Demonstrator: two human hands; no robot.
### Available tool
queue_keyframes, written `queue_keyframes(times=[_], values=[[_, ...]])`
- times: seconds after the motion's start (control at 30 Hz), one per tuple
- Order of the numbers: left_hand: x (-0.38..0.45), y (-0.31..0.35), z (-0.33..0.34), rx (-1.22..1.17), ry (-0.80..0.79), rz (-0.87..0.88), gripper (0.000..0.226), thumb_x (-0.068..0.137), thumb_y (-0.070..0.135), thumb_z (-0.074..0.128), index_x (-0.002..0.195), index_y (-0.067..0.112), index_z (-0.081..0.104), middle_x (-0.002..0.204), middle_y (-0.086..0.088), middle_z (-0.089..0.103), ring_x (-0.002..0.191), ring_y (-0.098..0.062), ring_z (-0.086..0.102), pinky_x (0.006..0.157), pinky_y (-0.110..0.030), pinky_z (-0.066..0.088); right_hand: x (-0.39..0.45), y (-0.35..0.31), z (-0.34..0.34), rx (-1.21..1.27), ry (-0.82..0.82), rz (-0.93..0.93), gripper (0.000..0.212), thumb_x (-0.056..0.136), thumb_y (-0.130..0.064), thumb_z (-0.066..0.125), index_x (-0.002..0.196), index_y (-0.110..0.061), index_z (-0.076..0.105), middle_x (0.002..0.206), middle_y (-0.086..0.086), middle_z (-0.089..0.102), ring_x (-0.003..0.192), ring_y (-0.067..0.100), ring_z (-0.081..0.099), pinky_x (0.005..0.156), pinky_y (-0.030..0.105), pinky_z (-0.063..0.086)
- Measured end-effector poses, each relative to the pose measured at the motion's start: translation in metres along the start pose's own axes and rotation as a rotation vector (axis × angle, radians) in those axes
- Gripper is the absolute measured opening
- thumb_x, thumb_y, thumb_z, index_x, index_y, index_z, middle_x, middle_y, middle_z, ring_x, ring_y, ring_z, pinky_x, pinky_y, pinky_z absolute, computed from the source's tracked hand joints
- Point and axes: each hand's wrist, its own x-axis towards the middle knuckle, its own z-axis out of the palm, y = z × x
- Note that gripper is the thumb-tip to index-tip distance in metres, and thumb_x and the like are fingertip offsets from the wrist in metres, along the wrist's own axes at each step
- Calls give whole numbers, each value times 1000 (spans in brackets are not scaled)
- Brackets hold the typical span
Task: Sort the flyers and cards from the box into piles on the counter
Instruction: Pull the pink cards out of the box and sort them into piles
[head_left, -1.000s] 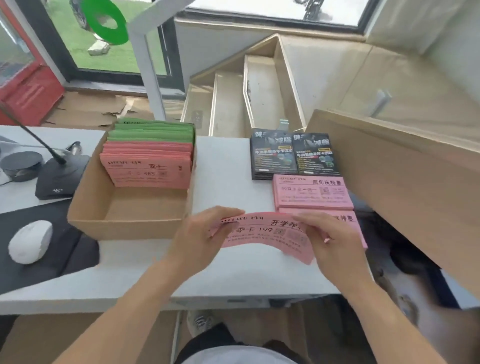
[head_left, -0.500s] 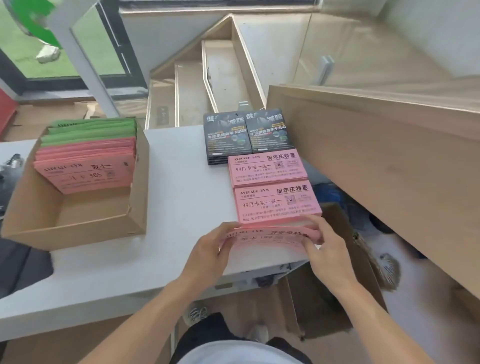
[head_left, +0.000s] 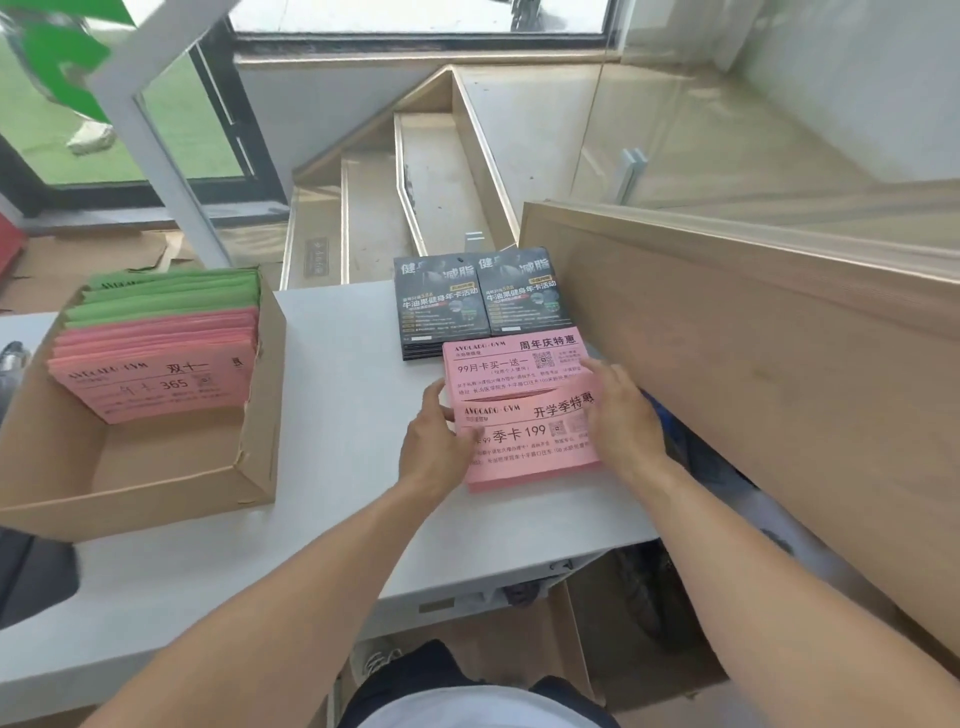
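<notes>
Both hands, left (head_left: 434, 451) and right (head_left: 623, 421), grasp a pink black-printed flyer (head_left: 530, 441) by its ends.

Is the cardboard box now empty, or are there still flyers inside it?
Not empty. The cardboard box still holds a pink stack and green flyers behind it; only its front part is bare.

The place looks like a gym's front desk: a white counter (head_left: 332, 519) carries stacks of black flyers (head_left: 475, 301) and pink cards (head_left: 514, 358) printed "Avocado Gym" with membership prices, beside wooden stairs (head_left: 415, 208) and a glass door (head_left: 171, 130) facing grass.
</notes>
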Motion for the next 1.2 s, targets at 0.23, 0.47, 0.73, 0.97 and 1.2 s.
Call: queue_keyframes(times=[0.23,0.47,0.73,0.97,1.2], values=[[-36,-13,13,-229,-125,-157,93,89,13,74,159,27,14,152,13,42,138,-9,43,112,-32,38,-28,8,12,-44,-77,13,53,86,-9,65,135,-22,52,145,-1,40,130,22,39,110,41,39],[-38,1,25,-328,-228,-191,83,86,4,66,149,41,26,132,19,60,116,-2,58,77,-11,41,-37,13,12,-162,-269,14,42,83,-8,64,117,-29,50,138,-6,41,127,21,36,100,36,44],[-34,3,18,-311,-266,-218,95,87,13,71,159,32,12,153,15,41,125,-5,49,80,-8,36,-33,5,11,-229,-244,44,43,87,-16,66,125,-30,51,138,-5,45,122,20,40,96,38,50],[-31,-2,-24,-368,-121,-155,83,91,11,70,157,35,25,160,3,35,147,-11,33,104,-24,33,-34,-50,13,-148,-231,-112,52,88,-29,70,136,-32,49,147,-8,40,138,15,29,115,39,30],[-28,-19,-124,-426,298,99,49,90,1,68,129,31,62,125,16,65,117,0,62,105,-28,49,-15,-147,49,-30,-227,-371,36,91,-26,67,126,-32,59,131,-14,52,126,10,40,98,25,36]])
